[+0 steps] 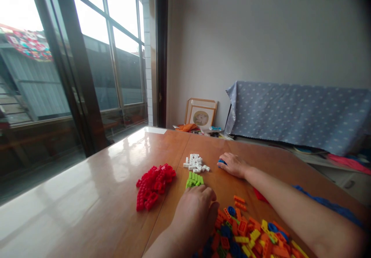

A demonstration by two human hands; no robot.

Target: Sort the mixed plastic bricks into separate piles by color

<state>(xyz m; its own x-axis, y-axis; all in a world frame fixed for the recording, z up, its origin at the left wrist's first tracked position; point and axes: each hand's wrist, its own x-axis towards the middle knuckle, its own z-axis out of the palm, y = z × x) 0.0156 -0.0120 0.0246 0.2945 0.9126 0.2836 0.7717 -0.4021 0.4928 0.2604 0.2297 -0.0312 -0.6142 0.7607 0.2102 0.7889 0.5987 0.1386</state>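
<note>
Clasping blue bricks in the right hand, at one o'clock from the left hand. Cannot tell the left grip's state, by lime-green bricks at its twelve o'clock.

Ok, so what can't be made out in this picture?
All in the head view:
What the left hand holds, if anything: its own back hides it.
Shape of the blue piece: mostly covered by the right hand.
Full extent of the mixed brick pile: cut off by the bottom edge.
Red thing: partly hidden by the right forearm.
</note>
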